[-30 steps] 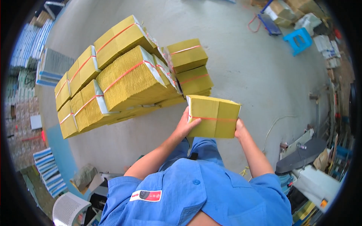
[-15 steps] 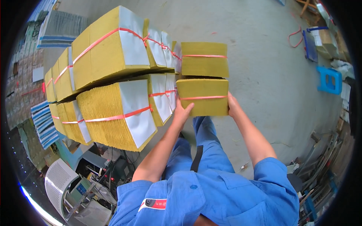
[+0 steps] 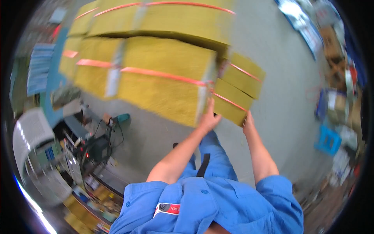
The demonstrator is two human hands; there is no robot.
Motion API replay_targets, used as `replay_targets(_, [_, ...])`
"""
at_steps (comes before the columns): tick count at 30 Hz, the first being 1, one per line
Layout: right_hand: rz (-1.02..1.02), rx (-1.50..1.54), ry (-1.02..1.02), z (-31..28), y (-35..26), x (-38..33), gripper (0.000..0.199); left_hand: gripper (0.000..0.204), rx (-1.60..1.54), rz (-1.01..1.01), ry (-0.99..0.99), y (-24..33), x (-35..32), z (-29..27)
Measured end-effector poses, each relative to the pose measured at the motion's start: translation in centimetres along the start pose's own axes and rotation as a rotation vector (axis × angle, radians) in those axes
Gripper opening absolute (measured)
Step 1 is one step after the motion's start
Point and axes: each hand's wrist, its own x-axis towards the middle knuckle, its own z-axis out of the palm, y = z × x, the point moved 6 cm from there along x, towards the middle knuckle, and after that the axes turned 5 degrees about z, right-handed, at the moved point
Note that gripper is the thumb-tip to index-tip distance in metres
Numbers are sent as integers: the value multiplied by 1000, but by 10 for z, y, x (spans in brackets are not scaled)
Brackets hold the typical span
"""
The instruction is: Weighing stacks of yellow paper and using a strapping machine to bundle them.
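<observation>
My left hand [image 3: 209, 117] presses the left side of a yellow bundle [image 3: 232, 106] of what looks like stacked paper, its thumb near the front face. At the opposite side, my right hand [image 3: 248, 122] grips the bundle's right edge, with its fingers partly hidden. A thin red strap crosses the bundle's near face. Just beyond it sits a second strapped yellow bundle [image 3: 247, 72]. To the left, a large yellow block [image 3: 163, 80] with a wide red strap comes close to my left hand. Another row of yellow blocks [image 3: 187, 21] lies behind it. The blocks are blurred by motion.
At lower left are a grey perforated metal chair [image 3: 33, 126] and a dark machine [image 3: 97, 150] with a red light. A blue plastic stool [image 3: 328, 140] stands at right, beside cluttered boxes [image 3: 331, 41]. Grey floor [image 3: 290, 113] lies between.
The view has turned, so the large yellow blocks reach farther right and look bigger, and the held bundle appears tilted. Both hands remain at the bundle's sides. The blue stool sits lower in view.
</observation>
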Motion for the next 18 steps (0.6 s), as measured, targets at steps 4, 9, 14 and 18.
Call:
replay_targets(4, [-343, -194, -124, -49, 31, -15, 53, 82, -171, -89, -262, -35, -98, -25])
replay_targets(9, [-172, -298, -124, -1, 130, -30, 19, 65, -37, -389, -22, -143, -295, -170])
replay_targets(14, [-30, -662, -647, 195, 251, -127, 24, 51, -177, -408, 580, -154, -486, -291])
replay_targets(18, [4, -1015, -1038, 339, 393, -387, 19, 43, -438, -374, 1068, -173, -628, -319])
